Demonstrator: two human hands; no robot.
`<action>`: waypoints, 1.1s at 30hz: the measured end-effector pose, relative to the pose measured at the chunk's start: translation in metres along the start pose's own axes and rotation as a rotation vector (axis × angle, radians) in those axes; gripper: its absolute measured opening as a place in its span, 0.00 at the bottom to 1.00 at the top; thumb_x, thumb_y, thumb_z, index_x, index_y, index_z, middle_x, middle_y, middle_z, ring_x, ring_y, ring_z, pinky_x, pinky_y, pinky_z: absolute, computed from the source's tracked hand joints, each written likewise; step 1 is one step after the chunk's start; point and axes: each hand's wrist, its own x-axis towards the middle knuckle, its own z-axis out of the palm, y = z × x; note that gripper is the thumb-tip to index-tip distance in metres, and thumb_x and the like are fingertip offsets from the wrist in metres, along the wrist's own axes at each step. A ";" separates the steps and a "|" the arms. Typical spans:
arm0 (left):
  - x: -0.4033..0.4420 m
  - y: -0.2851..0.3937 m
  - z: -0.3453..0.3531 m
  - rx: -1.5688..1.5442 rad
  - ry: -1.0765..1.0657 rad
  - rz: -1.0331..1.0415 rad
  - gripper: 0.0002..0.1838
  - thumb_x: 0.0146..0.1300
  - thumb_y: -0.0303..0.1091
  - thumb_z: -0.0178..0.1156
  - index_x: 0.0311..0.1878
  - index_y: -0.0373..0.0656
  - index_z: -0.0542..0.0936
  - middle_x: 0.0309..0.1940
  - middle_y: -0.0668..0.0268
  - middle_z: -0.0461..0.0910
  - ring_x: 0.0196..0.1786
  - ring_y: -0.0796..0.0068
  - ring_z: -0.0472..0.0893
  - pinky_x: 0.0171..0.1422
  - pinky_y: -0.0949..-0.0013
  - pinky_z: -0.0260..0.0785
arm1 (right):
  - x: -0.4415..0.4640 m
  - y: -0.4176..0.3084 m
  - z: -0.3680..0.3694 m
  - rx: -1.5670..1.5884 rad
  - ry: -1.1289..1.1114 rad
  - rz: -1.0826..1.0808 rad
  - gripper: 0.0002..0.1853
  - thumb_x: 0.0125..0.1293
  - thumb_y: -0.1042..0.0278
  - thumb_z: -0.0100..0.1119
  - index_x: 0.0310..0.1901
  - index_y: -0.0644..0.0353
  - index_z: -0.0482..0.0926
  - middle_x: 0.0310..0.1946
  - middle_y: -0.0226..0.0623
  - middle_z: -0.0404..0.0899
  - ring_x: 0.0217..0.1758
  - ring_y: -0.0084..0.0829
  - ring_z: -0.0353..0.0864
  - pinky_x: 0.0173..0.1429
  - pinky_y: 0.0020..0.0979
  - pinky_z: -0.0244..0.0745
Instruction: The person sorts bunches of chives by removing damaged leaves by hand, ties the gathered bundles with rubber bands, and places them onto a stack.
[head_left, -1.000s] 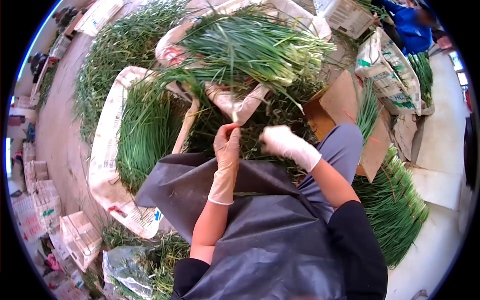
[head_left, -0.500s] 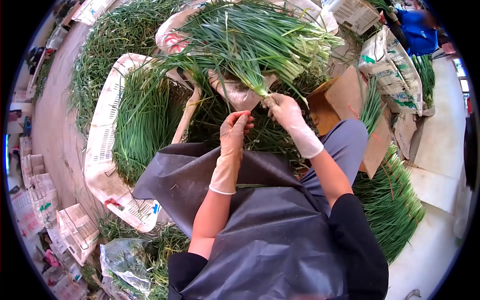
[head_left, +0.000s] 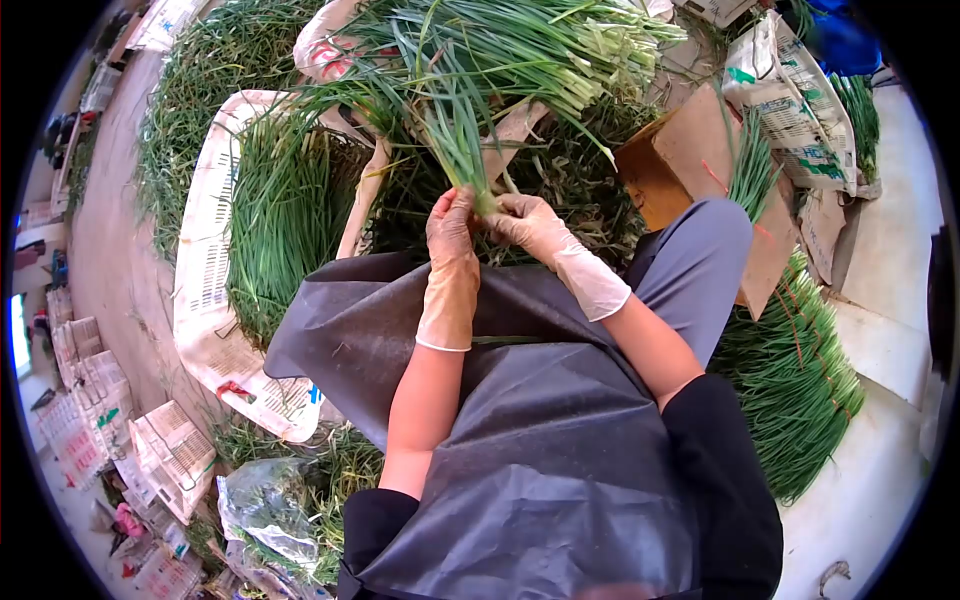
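My left hand, in a thin glove with bared fingertips, pinches the left side of a small bunch of garlic chives near its pale base. My gloved right hand grips the same bunch from the right at its lower end; the stem ends are partly hidden by my fingers. The leaves point up and away from me. Just beyond lies a large heap of garlic chives, its pale stem ends toward the right. A dark apron covers my lap below the hands.
On the left, a white plastic crate holds upright garlic chives. Loose leaf scraps lie beneath my hands. To the right are a cardboard box, tied bunches and another crate. A person in blue is at upper right.
My right hand has drawn the small bunch down and left, away from the heap. My left hand has risen to meet it and now grips it too. The view has shifted slightly.
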 end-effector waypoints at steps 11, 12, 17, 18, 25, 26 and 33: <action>-0.011 0.000 0.006 -0.063 0.075 0.031 0.06 0.55 0.30 0.66 0.32 0.44 0.77 0.29 0.71 0.79 0.29 0.79 0.77 0.35 0.77 0.68 | -0.006 -0.003 0.009 0.211 0.206 -0.042 0.14 0.65 0.59 0.57 0.39 0.64 0.80 0.24 0.21 0.76 0.24 0.14 0.68 0.27 0.19 0.63; -0.011 -0.001 0.006 -0.046 0.089 0.003 0.06 0.55 0.31 0.66 0.32 0.44 0.77 0.28 0.71 0.79 0.30 0.79 0.77 0.35 0.76 0.69 | -0.009 -0.005 0.010 0.236 0.245 -0.081 0.15 0.66 0.57 0.55 0.35 0.63 0.80 0.21 0.23 0.75 0.21 0.15 0.67 0.26 0.21 0.62; -0.014 -0.003 0.007 -0.018 0.113 -0.009 0.06 0.58 0.31 0.63 0.35 0.43 0.75 0.29 0.67 0.79 0.33 0.75 0.78 0.38 0.70 0.71 | -0.018 -0.002 0.008 -0.338 0.586 -0.489 0.15 0.66 0.58 0.54 0.32 0.63 0.78 0.18 0.31 0.71 0.22 0.18 0.68 0.26 0.25 0.64; -0.009 -0.001 0.004 -0.114 0.134 0.054 0.05 0.59 0.30 0.62 0.34 0.43 0.75 0.28 0.68 0.79 0.30 0.75 0.78 0.36 0.72 0.72 | -0.022 -0.007 0.001 -0.329 0.678 -0.545 0.15 0.67 0.59 0.53 0.31 0.63 0.78 0.19 0.32 0.72 0.22 0.20 0.69 0.27 0.26 0.65; -0.014 0.012 -0.001 -0.128 0.064 -0.122 0.11 0.67 0.36 0.51 0.45 0.39 0.74 0.39 0.61 0.80 0.39 0.67 0.81 0.43 0.63 0.73 | -0.037 0.006 -0.072 -1.413 0.414 0.109 0.24 0.60 0.45 0.51 0.42 0.60 0.78 0.42 0.48 0.77 0.48 0.43 0.76 0.52 0.39 0.70; -0.014 0.009 0.002 -0.089 0.038 -0.122 0.12 0.66 0.36 0.52 0.46 0.38 0.74 0.40 0.61 0.80 0.42 0.65 0.80 0.49 0.63 0.70 | -0.044 -0.004 -0.063 -1.290 0.385 -0.067 0.26 0.61 0.44 0.51 0.49 0.60 0.76 0.51 0.47 0.73 0.52 0.43 0.74 0.55 0.39 0.69; -0.020 0.001 -0.002 0.216 0.012 0.029 0.14 0.65 0.36 0.54 0.49 0.38 0.74 0.44 0.62 0.79 0.44 0.68 0.79 0.53 0.65 0.67 | -0.004 -0.004 -0.005 0.273 0.197 0.049 0.12 0.55 0.66 0.66 0.39 0.61 0.78 0.31 0.26 0.79 0.32 0.17 0.73 0.41 0.22 0.67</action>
